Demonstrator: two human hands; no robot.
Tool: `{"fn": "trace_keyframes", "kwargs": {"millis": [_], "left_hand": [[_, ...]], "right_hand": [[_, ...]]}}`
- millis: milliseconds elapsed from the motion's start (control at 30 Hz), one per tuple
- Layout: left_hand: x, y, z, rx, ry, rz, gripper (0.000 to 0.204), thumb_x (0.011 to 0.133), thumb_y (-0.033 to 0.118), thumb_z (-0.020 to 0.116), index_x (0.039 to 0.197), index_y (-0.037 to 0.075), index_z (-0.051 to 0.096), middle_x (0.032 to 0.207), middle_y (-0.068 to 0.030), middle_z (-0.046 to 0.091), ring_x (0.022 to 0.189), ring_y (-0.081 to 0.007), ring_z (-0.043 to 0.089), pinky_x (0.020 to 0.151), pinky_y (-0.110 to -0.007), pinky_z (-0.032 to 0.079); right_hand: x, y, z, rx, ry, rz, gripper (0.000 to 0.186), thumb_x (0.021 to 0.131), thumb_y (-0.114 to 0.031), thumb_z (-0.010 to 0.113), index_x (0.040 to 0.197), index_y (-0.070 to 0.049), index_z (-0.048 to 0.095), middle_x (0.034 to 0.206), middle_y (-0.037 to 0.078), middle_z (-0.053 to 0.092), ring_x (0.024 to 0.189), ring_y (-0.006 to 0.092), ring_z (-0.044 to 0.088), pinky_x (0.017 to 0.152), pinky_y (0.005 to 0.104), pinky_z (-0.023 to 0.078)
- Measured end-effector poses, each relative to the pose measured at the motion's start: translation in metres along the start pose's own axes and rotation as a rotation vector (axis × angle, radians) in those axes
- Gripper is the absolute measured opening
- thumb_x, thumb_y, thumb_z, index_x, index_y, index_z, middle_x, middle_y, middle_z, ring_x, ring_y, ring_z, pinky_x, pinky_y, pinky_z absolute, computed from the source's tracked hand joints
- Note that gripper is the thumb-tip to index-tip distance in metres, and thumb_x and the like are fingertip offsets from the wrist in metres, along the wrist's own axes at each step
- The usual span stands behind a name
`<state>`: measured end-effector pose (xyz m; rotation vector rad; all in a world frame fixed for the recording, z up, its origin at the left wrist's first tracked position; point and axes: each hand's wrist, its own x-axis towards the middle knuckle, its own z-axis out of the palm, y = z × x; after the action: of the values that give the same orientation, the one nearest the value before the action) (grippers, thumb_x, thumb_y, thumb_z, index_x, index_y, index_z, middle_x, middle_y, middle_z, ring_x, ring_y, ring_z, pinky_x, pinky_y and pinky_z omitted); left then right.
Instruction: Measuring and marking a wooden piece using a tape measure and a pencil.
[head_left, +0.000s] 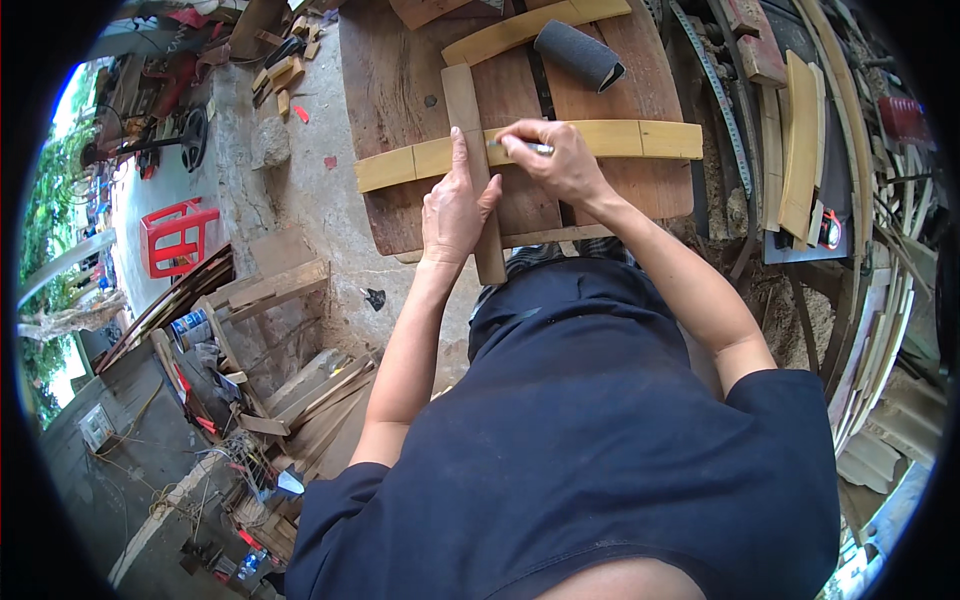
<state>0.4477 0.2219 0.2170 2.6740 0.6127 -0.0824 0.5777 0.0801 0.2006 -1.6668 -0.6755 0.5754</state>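
A curved strip of yellowish wood (610, 139) lies from left to right over the brown wooden work table (385, 70), with thin dark lines across it near both ends. A straight, narrow wooden slat (462, 98) crosses it near the middle, its lower end reaching past the table's near edge. My left hand (452, 218) steadies the slat, index finger stretched along it and thumb at its right side. In my right hand (562, 163) is a slim pencil (543, 149), pinched, its tip at the slat's right edge over the curved strip.
At the table's far side lie a dark grey sandpaper roll (578, 55) and another curved wood strip (535, 30). Scrap boards (270, 285) and a red plastic stool (178, 238) are on the left. More curved wood pieces (798, 140) and long timber stand on the right.
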Motion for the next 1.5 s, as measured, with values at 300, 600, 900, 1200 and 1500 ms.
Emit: {"fn": "trace_keyframes", "kwargs": {"millis": [300, 600, 900, 1200, 1500], "left_hand": [[0.000, -0.001, 0.001, -0.025, 0.005, 0.002, 0.090, 0.097, 0.038, 0.071, 0.164, 0.004, 0.021, 0.093, -0.0280, 0.073, 0.088, -0.0421, 0.074, 0.080, -0.047, 0.059], [0.011, 0.059, 0.011, -0.096, -0.061, 0.149, 0.088, 0.096, 0.034, 0.067, 0.162, -0.002, 0.021, 0.091, -0.0266, 0.073, 0.082, -0.0418, 0.074, 0.077, -0.049, 0.060], [0.018, 0.083, 0.021, -0.033, -0.079, 0.054, 0.086, 0.098, 0.035, 0.066, 0.161, -0.004, 0.023, 0.087, -0.0268, 0.072, 0.082, -0.0423, 0.074, 0.077, -0.048, 0.060], [0.014, 0.080, 0.032, 0.015, 0.010, 0.088, 0.088, 0.097, 0.037, 0.067, 0.162, -0.002, 0.022, 0.081, -0.0250, 0.071, 0.076, -0.0406, 0.073, 0.071, -0.048, 0.060], [0.012, 0.090, 0.030, 0.102, -0.035, 0.011, 0.089, 0.098, 0.040, 0.067, 0.163, -0.001, 0.021, 0.073, -0.0225, 0.070, 0.071, -0.0393, 0.073, 0.068, -0.047, 0.059]], "right_hand": [[-0.020, -0.003, -0.021, -0.130, -0.176, -0.066, 0.027, 0.099, -0.020, 0.066, 0.113, 0.000, 0.075, 0.098, 0.013, 0.077, 0.090, 0.0185, 0.073, 0.084, 0.0316, 0.056], [-0.028, 0.019, -0.076, 0.077, 0.305, 0.093, 0.026, 0.101, -0.021, 0.065, 0.109, 0.000, 0.077, 0.094, 0.008, 0.078, 0.086, 0.0112, 0.070, 0.077, 0.0283, 0.055], [-0.037, 0.021, -0.078, -0.051, 0.244, 0.028, 0.025, 0.100, -0.019, 0.066, 0.112, 0.000, 0.075, 0.101, 0.011, 0.076, 0.092, 0.0170, 0.072, 0.082, 0.0309, 0.055], [-0.034, 0.018, -0.078, -0.044, 0.206, -0.047, 0.025, 0.097, -0.020, 0.067, 0.107, 0.002, 0.075, 0.099, 0.017, 0.076, 0.089, 0.0263, 0.074, 0.083, 0.0363, 0.057], [-0.027, 0.020, -0.079, -0.077, 0.146, -0.078, 0.026, 0.097, -0.020, 0.067, 0.106, 0.002, 0.075, 0.099, 0.018, 0.076, 0.087, 0.0283, 0.075, 0.079, 0.0362, 0.058]]}}
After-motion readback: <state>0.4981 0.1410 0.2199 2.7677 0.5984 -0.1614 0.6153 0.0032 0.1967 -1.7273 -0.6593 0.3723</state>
